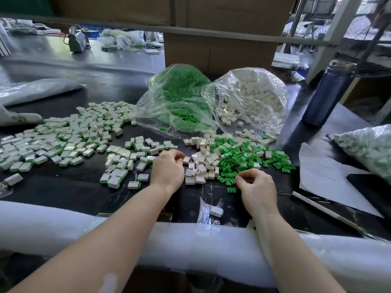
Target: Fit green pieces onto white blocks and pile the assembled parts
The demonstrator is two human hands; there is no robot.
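Note:
Loose white blocks lie in a heap at the middle of the black table, with loose green pieces spread to their right. My left hand rests at the heap's left edge, fingers curled, pinching one white block. At the near edge of the green spread, my right hand has its fingertips pinched on a green piece. Several assembled white-and-green parts form a wide pile on the left.
A clear bag of green pieces and one of white blocks lie open behind. A dark bottle, a paper sheet, a white stick and a bag of parts are at right. A foam-padded edge runs along the front.

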